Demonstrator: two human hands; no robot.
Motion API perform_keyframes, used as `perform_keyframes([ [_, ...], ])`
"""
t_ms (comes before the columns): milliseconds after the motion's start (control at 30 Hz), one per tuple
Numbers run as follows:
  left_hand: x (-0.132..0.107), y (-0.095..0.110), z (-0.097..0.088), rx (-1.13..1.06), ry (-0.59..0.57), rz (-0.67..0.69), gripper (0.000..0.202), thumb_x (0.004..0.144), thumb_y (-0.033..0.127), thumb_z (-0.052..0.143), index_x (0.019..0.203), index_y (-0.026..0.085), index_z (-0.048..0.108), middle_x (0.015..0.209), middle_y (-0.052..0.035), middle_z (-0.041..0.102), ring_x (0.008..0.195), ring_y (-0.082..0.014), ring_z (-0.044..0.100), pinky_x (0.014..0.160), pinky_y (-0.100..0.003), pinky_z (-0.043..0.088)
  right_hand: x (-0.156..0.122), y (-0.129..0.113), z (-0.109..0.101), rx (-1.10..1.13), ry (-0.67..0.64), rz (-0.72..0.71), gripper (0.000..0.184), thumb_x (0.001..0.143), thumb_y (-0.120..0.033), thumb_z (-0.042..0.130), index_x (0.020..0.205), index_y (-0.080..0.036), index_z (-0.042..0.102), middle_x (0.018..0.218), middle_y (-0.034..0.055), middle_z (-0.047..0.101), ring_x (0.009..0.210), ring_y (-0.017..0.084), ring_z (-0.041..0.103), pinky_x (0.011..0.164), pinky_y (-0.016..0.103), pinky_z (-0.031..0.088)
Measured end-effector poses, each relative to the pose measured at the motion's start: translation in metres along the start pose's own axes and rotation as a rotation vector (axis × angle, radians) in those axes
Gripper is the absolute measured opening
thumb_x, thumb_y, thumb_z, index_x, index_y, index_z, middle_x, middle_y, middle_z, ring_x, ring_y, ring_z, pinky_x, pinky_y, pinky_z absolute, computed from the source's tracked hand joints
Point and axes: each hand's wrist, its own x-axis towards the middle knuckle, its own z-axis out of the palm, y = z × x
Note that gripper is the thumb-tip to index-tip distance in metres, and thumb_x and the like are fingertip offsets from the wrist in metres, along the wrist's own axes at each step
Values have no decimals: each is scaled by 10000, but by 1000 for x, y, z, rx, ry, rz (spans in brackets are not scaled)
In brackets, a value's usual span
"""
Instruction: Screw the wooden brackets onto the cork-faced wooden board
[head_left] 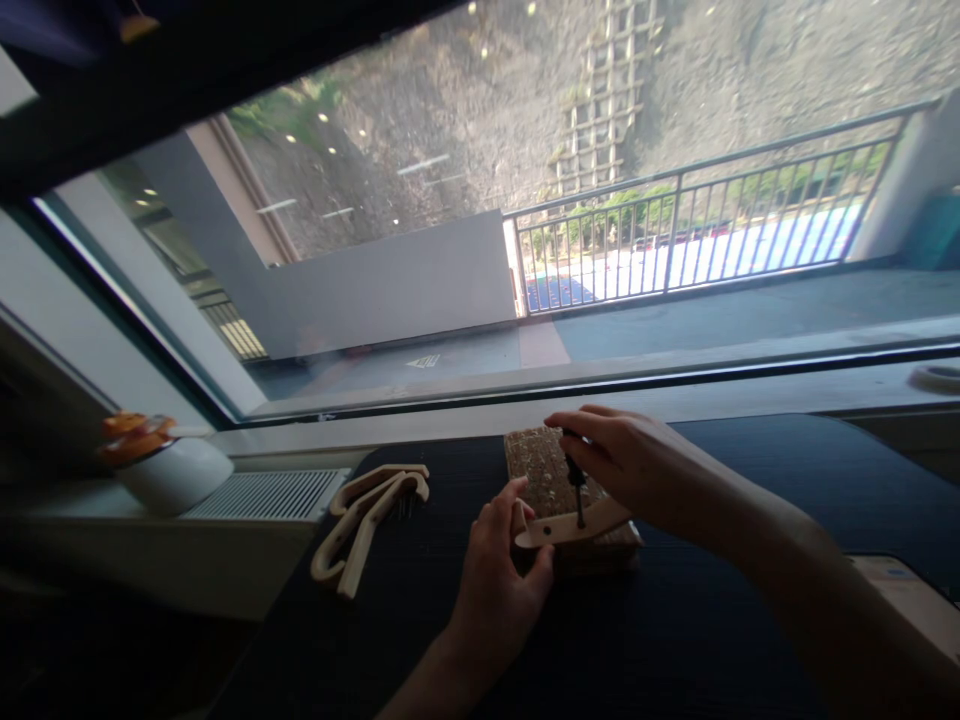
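Observation:
My right hand (626, 460) is closed around a small dark-handled screwdriver (576, 478) held upright, its tip pressed onto a light wooden piece (574, 526). That piece lies across a thick particle-board block (547, 470) on the dark tabletop (675, 620). My left hand (499, 560) pinches the near-left end of the wooden piece, holding it down on the block.
A pile of curved wooden pieces (367, 520) lies on the table to the left. A white bowl-like pot (169, 470) with something orange on top stands on the window ledge by a radiator grille (270, 493). A light-coloured flat object (911, 600) sits at the right edge. A large window (480, 250) runs behind.

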Motion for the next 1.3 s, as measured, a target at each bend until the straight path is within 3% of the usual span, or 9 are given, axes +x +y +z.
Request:
perform_keyframes([
  [100,0,1,0,9,-2,10,600,772,137,578,1328,256,389,1033,-21,600,975,-175,593,939,-380,462,-1,-2,0,20,-15,-27,370,948,-272,383,1231,-214,614,1140,79,691,975,218,649,781,291,454],
  [233,-1,1,0,17,-2,19,599,782,131,568,1335,254,372,1026,-19,592,975,-172,589,942,-385,459,-1,-2,-1,-5,-19,19,370,943,-314,413,1238,-195,601,968,92,738,803,205,675,613,261,434],
  [367,-1,1,0,17,-4,30,590,789,131,565,1335,248,372,1026,-22,589,972,-170,590,939,-380,461,2,3,-2,-37,-8,37,287,920,-333,458,1082,-206,657,764,48,721,645,169,637,549,244,375],
  [533,-1,1,0,19,-6,38,587,792,127,558,1336,252,376,1026,-23,589,956,-167,592,924,-367,470,3,-2,-4,-251,12,133,263,921,-350,447,950,-215,671,667,33,684,563,164,593,515,259,303],
  [633,0,1,0,25,-8,34,583,795,126,555,1334,252,375,1022,-22,585,958,-168,589,926,-367,467,2,-9,-3,-246,35,100,263,930,-311,429,951,-219,674,711,34,690,587,161,599,519,264,299],
  [833,0,1,0,30,-21,42,583,802,129,551,1338,254,360,1020,-23,576,958,-168,579,934,-375,457,-1,-13,2,-54,18,-10,286,921,-206,415,992,-219,693,933,53,697,814,173,647,657,247,398],
  [967,-1,0,-1,34,-28,47,585,800,127,551,1338,253,360,1022,-24,579,955,-170,579,925,-378,462,-3,-11,3,-74,2,-12,318,915,-194,420,1126,-218,658,992,69,699,866,196,657,676,258,413],
  [1133,0,-1,0,34,-8,50,580,788,124,555,1329,241,384,1008,-28,594,945,-175,589,912,-374,473,-3,-4,-1,-100,-1,16,335,909,-233,458,1194,-220,634,1000,63,726,869,213,671,673,275,426],
  [1300,0,-1,1,34,5,64,584,781,122,564,1328,239,398,998,-26,599,942,-175,594,911,-367,479,-1,1,-5,-183,5,49,272,908,-297,484,1087,-243,682,928,39,743,756,192,674,595,263,395],
])
